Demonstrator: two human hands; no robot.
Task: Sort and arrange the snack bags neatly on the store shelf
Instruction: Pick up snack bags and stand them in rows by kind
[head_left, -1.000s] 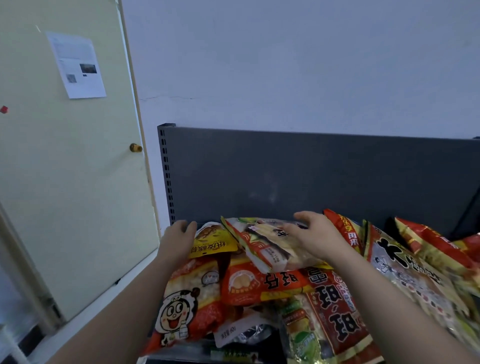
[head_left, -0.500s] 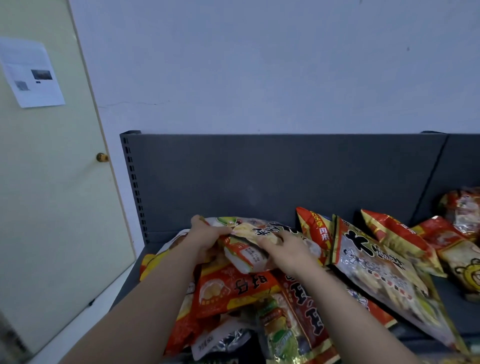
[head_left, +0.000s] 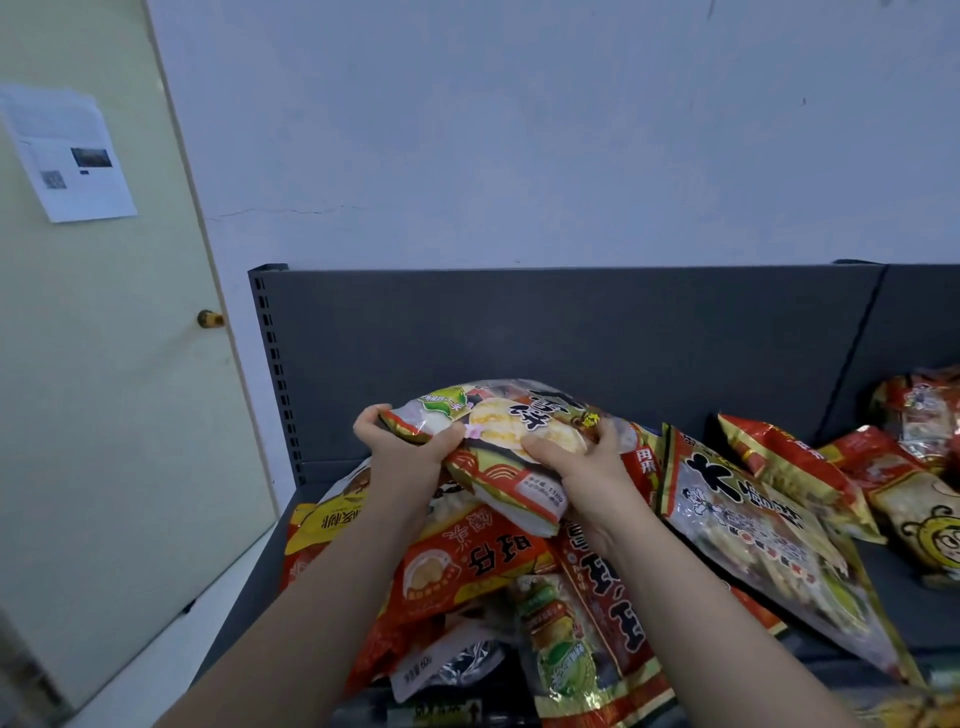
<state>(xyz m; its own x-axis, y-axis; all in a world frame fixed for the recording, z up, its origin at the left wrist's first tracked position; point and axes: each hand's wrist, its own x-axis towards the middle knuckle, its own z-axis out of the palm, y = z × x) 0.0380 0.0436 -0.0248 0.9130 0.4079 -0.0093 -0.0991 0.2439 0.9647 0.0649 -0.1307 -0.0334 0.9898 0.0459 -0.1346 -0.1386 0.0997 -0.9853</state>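
A white, red and gold rice-cracker bag (head_left: 511, 436) is lifted above the pile on the grey shelf (head_left: 571, 338). My left hand (head_left: 400, 457) grips its left end and my right hand (head_left: 582, 465) grips its lower right side. Under it lie an orange-red bag (head_left: 467, 561), a red bag with large characters (head_left: 608, 608) and a yellow bag (head_left: 327, 519) at the left. A large clear bag with black characters (head_left: 753, 535) lies to the right.
More red and gold bags (head_left: 779, 467) lie at the right, with others against the back panel (head_left: 919, 410). A cream door (head_left: 104, 364) with a brass knob (head_left: 209, 318) and a paper notice (head_left: 67, 156) stands left of the shelf.
My left hand moved right from the yellow bag onto the rice-cracker bag. Both hands then lifted that bag up off the pile. The view swung to the right.
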